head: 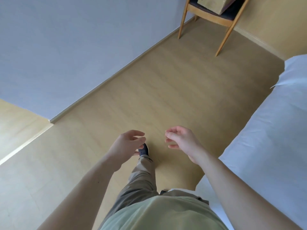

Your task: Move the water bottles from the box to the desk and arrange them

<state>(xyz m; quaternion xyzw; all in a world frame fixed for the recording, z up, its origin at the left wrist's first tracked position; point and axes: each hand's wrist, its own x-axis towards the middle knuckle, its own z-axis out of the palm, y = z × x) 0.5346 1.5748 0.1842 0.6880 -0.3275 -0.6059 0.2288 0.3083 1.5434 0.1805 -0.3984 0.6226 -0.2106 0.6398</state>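
Note:
A cardboard box [214,4] sits on the dark seat of a wooden chair [212,19] at the far end of the room, cut off by the top edge of the frame. No water bottles and no desk are in view. My left hand [127,143] and my right hand [181,140] hang in front of me over the floor, fingers loosely curled and facing each other, holding nothing. Both hands are far from the box.
A bed with white sheets [269,130] runs along my right side. A grey wall [66,47] with a skirting board borders the wooden floor [166,88] on the left. My leg and dark shoe [143,151] step forward below my left hand.

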